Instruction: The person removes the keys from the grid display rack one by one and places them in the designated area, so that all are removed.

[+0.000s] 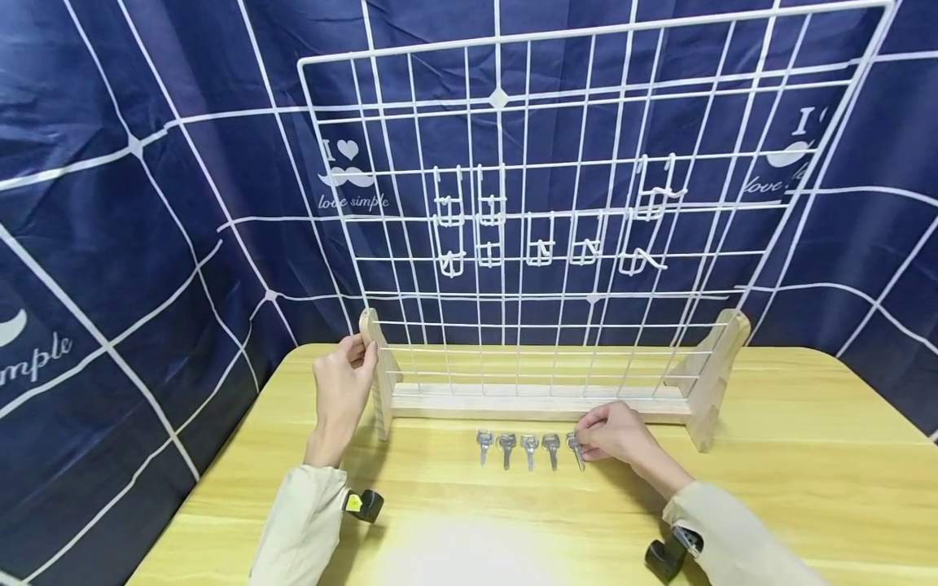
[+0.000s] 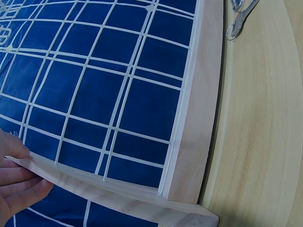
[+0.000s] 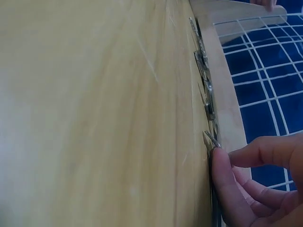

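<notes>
Several silver keys [image 1: 530, 449] lie in a row on the table, just in front of the wooden base of a white wire grid rack [image 1: 513, 391]. At the right end of that row, my right hand [image 1: 619, 435] pinches the head of the last key [image 1: 579, 457] between thumb and fingers. The right wrist view shows the fingertips on this key [image 3: 211, 140], low by the base. My left hand [image 1: 343, 387] grips the rack's left wooden support [image 1: 375, 358] near its top. In the left wrist view, thumb and fingers lie on either side of that support [image 2: 118, 194].
White wire hooks [image 1: 450, 262] hang in two rows on the grid's middle, with others further right [image 1: 641, 260]. A right wooden support [image 1: 714, 382] stands behind my right hand. Dark blue patterned cloth [image 1: 220, 203] hangs around the yellow wooden table [image 1: 440, 521].
</notes>
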The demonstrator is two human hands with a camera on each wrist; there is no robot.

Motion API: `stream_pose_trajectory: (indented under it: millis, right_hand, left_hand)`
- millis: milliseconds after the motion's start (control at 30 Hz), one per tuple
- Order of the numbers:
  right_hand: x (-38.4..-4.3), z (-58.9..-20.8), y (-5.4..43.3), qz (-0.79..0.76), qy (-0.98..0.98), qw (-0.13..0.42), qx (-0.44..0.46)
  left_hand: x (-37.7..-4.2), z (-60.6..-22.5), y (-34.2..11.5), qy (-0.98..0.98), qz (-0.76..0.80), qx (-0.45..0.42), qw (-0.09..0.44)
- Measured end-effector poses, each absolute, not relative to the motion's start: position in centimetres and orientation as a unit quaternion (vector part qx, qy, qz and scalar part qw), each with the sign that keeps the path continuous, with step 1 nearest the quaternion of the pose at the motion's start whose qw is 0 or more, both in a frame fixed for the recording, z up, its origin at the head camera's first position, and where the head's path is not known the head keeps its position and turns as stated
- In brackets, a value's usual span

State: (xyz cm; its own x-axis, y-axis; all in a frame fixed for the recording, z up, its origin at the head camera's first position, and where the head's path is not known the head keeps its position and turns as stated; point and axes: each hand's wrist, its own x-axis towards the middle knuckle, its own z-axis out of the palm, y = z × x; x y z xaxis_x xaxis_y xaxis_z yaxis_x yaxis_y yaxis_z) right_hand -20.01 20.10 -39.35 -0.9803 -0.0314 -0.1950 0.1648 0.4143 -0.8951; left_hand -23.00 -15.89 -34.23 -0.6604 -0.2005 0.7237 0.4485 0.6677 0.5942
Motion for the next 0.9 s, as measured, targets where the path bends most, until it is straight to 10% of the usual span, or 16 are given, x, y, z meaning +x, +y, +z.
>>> stream_pose_trajectory:
  millis: [900]
  right_hand:
    - [-19.74,-39.61,19.34,-0.509,0.857,0.058,0.06]
  left_hand:
    - [-22.95,-34.1,-15.74,-0.814,-0.406,-0.079,0.407]
